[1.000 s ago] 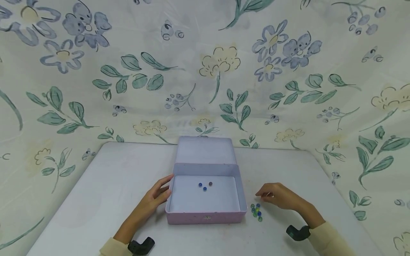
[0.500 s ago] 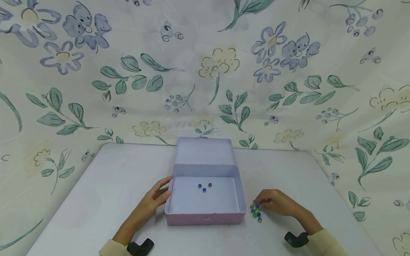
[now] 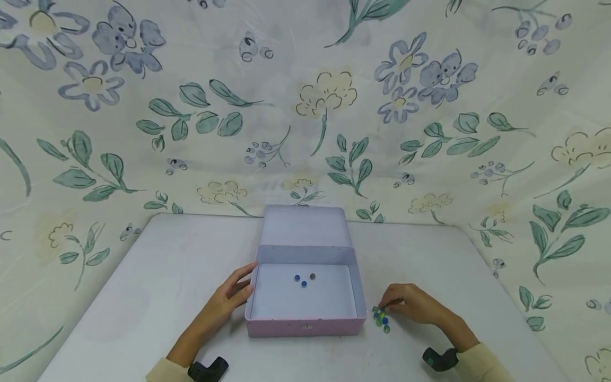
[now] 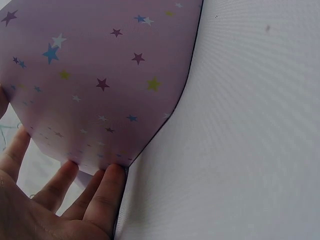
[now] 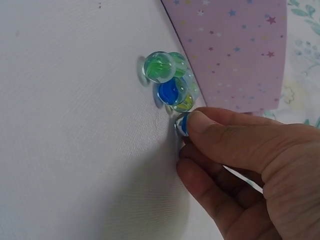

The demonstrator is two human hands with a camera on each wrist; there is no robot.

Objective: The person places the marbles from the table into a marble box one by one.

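**Three marbles in the box, a small heap outside**

Three marbles (image 3: 304, 279) on the floor of the open pink box (image 3: 305, 323), mid-table. Small heap of marbles (image 3: 381, 317) on the table (image 3: 143, 286), just beside the box's right wall. Right hand (image 3: 412, 303) at the heap; fingertips (image 5: 200, 121) curled onto one blue marble (image 5: 182, 124), pinching or about to, not lifted clear. Left hand (image 3: 229, 297) flat against the box's left wall, fingers (image 4: 107, 187) straight, bracing, nothing gripped.

Handling, by judgement: glass, hard, smooth, light; likely to roll at a touch and slip from a loose pinch. Best taken across the widest part, thumb against forefinger, one at a time. Nudging the neighbours (image 5: 165, 75) likely to scatter them over the table.

Around: lid (image 3: 304, 225) tipped back behind the box, flowered cloth (image 3: 305, 106) hung behind and to both sides. In the way: the box's right wall, between heap and box floor.
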